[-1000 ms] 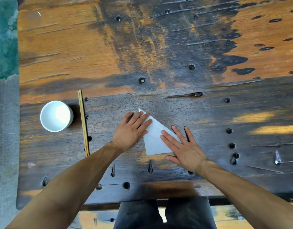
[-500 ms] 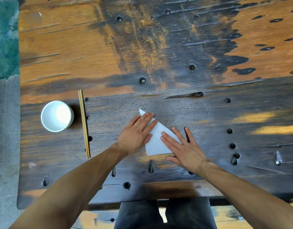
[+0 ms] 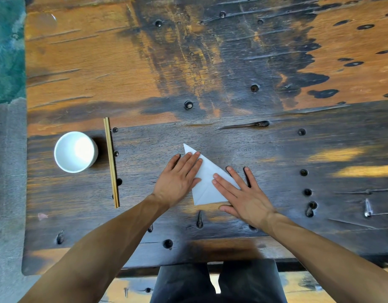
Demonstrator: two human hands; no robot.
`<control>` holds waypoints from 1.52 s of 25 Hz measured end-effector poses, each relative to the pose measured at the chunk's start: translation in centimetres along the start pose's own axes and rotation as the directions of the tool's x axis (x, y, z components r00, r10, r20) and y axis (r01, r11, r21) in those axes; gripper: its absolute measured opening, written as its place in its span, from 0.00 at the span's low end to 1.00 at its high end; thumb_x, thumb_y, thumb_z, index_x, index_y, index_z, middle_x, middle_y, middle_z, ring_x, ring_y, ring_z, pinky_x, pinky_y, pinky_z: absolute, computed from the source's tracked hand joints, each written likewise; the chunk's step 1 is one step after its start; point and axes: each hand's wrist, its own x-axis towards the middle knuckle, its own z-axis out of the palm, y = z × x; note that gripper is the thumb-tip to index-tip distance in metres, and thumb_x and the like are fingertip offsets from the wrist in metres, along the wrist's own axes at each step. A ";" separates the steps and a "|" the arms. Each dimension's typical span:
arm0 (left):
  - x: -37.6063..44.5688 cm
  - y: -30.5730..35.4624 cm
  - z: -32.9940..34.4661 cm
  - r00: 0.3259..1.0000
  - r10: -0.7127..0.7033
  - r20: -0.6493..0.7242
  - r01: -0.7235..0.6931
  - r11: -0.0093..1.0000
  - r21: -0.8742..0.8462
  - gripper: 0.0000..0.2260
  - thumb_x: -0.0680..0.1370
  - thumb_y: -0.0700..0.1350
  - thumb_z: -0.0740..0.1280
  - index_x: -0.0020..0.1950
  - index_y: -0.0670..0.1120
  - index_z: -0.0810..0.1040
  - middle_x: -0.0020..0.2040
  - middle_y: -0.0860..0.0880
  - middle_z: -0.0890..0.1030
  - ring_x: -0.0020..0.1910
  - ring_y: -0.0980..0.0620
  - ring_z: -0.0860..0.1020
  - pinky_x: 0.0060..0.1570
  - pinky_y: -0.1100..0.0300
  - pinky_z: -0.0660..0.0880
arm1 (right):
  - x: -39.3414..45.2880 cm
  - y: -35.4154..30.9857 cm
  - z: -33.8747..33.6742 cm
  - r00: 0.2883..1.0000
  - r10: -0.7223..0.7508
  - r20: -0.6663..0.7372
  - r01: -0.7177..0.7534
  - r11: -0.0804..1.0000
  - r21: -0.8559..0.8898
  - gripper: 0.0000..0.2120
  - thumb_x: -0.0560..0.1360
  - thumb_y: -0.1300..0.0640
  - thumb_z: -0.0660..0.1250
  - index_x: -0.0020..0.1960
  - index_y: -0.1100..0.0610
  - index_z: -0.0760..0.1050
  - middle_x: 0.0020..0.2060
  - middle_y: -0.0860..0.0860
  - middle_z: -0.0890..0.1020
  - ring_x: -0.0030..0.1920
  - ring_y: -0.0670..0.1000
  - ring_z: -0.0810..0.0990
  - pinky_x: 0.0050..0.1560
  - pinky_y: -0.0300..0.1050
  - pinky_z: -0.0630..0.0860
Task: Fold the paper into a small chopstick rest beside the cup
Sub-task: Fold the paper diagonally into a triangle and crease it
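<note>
A white paper, folded into a triangle with its tip pointing up and left, lies flat on the dark wooden table. My left hand presses flat on the paper's left edge, fingers together and stretched toward the tip. Flat on the paper's right part lies my right hand, fingers spread, covering the lower right corner. A white cup stands at the left. A pair of wooden chopsticks lies lengthwise just right of the cup.
The tabletop is rough, with several holes and metal studs. Its front edge is close to my body, and my dark trousers show below it. A grey floor and a teal rug lie to the left.
My left hand slid to the right and a little up along the paper's left edge, then stayed there. The right hand and the paper have kept their place.
</note>
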 end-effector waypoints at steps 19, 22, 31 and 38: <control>0.3 0.4 -1.2 0.967 -0.197 0.159 0.200 0.980 -0.007 0.31 0.80 0.63 0.55 0.74 0.43 0.66 0.77 0.42 0.63 0.65 0.41 0.69 0.57 0.44 0.67 | -0.1 -0.2 0.2 1.000 0.008 -0.029 -0.008 1.000 -0.011 0.35 0.79 0.35 0.43 0.80 0.53 0.46 0.80 0.47 0.49 0.79 0.60 0.44 0.73 0.71 0.51; 0.5 0.5 -1.6 0.953 -0.243 0.183 0.250 0.968 -0.011 0.30 0.78 0.65 0.56 0.73 0.46 0.66 0.78 0.41 0.61 0.66 0.40 0.68 0.58 0.42 0.66 | -0.1 -0.1 0.3 0.999 0.006 -0.037 -0.006 1.000 -0.009 0.35 0.79 0.35 0.44 0.80 0.53 0.46 0.80 0.47 0.48 0.79 0.60 0.44 0.73 0.71 0.50; 0.9 0.7 -2.4 0.926 -0.300 0.228 0.313 0.949 -0.025 0.31 0.77 0.67 0.54 0.74 0.50 0.64 0.80 0.39 0.52 0.74 0.38 0.59 0.67 0.37 0.56 | -0.1 -0.1 0.5 0.999 0.013 -0.044 -0.013 1.000 -0.001 0.36 0.79 0.35 0.44 0.80 0.53 0.46 0.80 0.48 0.48 0.79 0.60 0.44 0.73 0.71 0.50; 0.8 0.4 -1.8 0.964 -0.116 0.239 0.116 0.993 0.015 0.31 0.82 0.61 0.48 0.78 0.43 0.59 0.81 0.45 0.51 0.79 0.46 0.52 0.74 0.38 0.50 | -0.1 -0.1 -0.4 0.998 0.019 -0.066 -0.017 0.999 0.028 0.38 0.77 0.32 0.50 0.80 0.51 0.48 0.80 0.52 0.46 0.79 0.61 0.42 0.72 0.72 0.49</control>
